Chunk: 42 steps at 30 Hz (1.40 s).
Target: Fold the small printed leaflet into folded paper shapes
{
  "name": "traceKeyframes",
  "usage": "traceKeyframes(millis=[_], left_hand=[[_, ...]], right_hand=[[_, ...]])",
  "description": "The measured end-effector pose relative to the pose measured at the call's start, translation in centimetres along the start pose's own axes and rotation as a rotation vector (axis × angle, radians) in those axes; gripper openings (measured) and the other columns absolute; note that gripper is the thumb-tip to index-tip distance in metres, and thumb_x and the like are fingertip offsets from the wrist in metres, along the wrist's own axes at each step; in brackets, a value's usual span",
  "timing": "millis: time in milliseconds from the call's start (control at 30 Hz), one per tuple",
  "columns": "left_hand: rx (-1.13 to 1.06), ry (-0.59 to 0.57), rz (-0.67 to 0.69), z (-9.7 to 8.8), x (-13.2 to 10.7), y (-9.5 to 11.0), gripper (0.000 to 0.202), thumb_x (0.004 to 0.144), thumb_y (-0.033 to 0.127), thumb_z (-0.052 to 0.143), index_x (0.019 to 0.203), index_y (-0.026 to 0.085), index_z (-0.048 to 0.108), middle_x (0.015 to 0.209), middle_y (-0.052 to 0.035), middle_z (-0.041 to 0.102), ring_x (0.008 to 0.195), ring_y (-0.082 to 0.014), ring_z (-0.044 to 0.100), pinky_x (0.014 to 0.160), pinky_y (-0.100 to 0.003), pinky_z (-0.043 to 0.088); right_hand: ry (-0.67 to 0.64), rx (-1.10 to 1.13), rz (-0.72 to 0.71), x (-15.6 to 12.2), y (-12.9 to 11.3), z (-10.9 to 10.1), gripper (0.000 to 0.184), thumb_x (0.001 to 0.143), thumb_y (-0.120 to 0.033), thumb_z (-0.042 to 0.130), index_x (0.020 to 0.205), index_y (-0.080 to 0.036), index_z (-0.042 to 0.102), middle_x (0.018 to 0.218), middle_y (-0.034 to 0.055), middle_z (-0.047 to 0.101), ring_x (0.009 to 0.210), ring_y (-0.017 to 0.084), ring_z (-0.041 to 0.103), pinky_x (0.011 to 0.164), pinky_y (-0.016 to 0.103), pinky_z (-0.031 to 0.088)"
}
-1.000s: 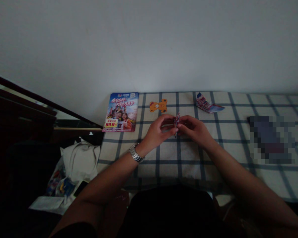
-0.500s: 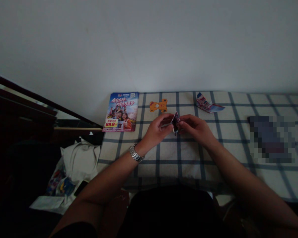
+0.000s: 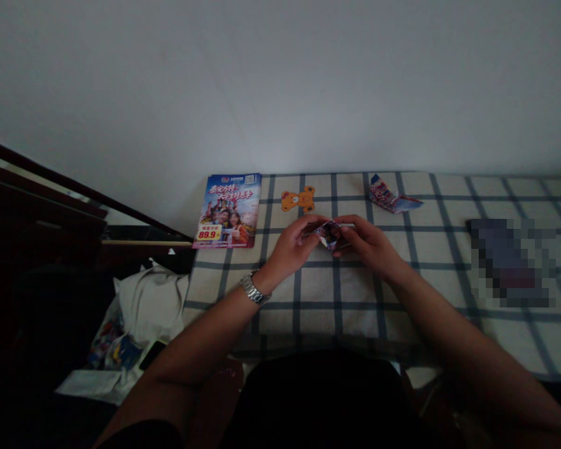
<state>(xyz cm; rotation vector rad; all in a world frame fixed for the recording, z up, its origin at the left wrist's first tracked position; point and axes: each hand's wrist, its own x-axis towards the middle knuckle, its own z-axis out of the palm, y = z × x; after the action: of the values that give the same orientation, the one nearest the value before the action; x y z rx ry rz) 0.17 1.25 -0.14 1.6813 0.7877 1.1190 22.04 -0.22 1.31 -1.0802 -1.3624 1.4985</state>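
Observation:
A small piece of folded printed paper (image 3: 330, 236) is held between both hands over the checked cloth (image 3: 318, 287). My left hand (image 3: 298, 243) grips its left side, thumb in front and fingers behind. From the right, my right hand (image 3: 365, 242) pinches the other side in the same way. The paper spreads into a low diamond with a dark hollow in its middle; its outer parts are hidden by the fingers. Beyond my right hand, another folded printed paper (image 3: 393, 198) rests on the cloth.
A stack of printed flyers (image 3: 229, 212) lies at the table's back left. An orange bear figure (image 3: 298, 199) is behind my left hand. A blurred-out dark object (image 3: 509, 262) lies on the right. White bags (image 3: 152, 299) stand left of the table, and a wall borders its back.
The folded paper has gone from a narrow, upright point to a wider, flatter opened shape. Both hands have stayed nearly in place, with the fingers shifting slightly.

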Motion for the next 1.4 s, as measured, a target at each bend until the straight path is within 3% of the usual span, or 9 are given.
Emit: traceKeyframes(millis=[167,500,733,900,1067,1233,1400], left_hand=[[0.136,0.041,0.091,-0.1,-0.1,0.2,0.026,0.106,0.021,0.06,0.129,0.027,0.068,0.138,-0.0086,0.068,0.136,-0.0218,0.062,0.117,-0.046,0.052],[0.265,0.0,0.111,-0.2,-0.1,0.5,0.028,0.108,0.019,0.056,0.131,0.027,0.071,0.124,-0.0063,0.075,0.115,-0.0195,0.072,0.104,-0.039,0.059],[0.244,-0.026,0.118,-0.4,-0.2,0.5,0.042,0.101,0.008,0.057,0.135,0.028,0.07,0.126,-0.0064,0.071,0.114,-0.0184,0.07,0.1,-0.038,0.059],[0.097,0.002,0.032,-0.1,-0.2,0.7,0.023,0.106,0.029,0.061,0.127,0.023,0.071,0.125,-0.0094,0.071,0.115,-0.0205,0.07,0.097,-0.035,0.061],[0.011,0.088,-0.082,0.0,0.1,0.2,0.039,0.103,0.047,0.067,0.133,0.022,0.064,0.112,-0.0082,0.074,0.1,-0.019,0.073,0.087,-0.031,0.061],[0.02,0.083,-0.15,-0.3,0.2,-0.3,0.036,0.1,0.051,0.071,0.113,0.018,0.071,0.107,-0.0074,0.077,0.094,-0.0179,0.073,0.084,-0.029,0.06],[-0.014,0.13,-0.144,-0.3,0.1,-0.1,0.034,0.097,0.049,0.075,0.108,0.017,0.072,0.102,-0.0063,0.076,0.089,-0.0161,0.073,0.081,-0.027,0.059]], right_hand=[[0.025,0.058,0.016,0.0,-0.1,-0.1,0.045,0.094,-0.062,0.071,0.123,-0.028,0.068,0.107,0.005,0.079,0.088,0.022,0.078,0.08,0.041,0.071],[0.06,0.085,0.012,0.0,-0.3,0.1,0.047,0.09,-0.062,0.077,0.119,-0.026,0.069,0.105,0.0058,0.079,0.096,0.024,0.078,0.082,0.041,0.07],[0.034,0.036,-0.04,0.1,0.1,0.1,0.05,0.081,-0.047,0.09,0.12,-0.025,0.068,0.112,0.0055,0.079,0.094,0.02,0.075,0.088,0.037,0.066],[0.004,-0.026,-0.097,0.1,0.5,-0.1,0.05,0.081,-0.04,0.09,0.123,-0.026,0.067,0.115,0.006,0.078,0.098,0.021,0.074,0.093,0.037,0.063],[-0.053,-0.106,-0.131,-0.1,0.5,0.1,0.043,0.085,-0.035,0.085,0.123,-0.027,0.067,0.117,0.0059,0.076,0.1,0.021,0.073,0.093,0.038,0.062],[-0.082,-0.204,-0.152,-0.4,0.4,0.2,0.042,0.089,-0.035,0.081,0.126,-0.027,0.063,0.113,0.0055,0.075,0.092,0.021,0.073,0.084,0.035,0.062],[-0.054,-0.186,-0.135,-0.4,0.2,0.4,0.045,0.091,-0.041,0.08,0.128,-0.027,0.059,0.109,0.0046,0.076,0.092,0.02,0.074,0.082,0.034,0.061]])
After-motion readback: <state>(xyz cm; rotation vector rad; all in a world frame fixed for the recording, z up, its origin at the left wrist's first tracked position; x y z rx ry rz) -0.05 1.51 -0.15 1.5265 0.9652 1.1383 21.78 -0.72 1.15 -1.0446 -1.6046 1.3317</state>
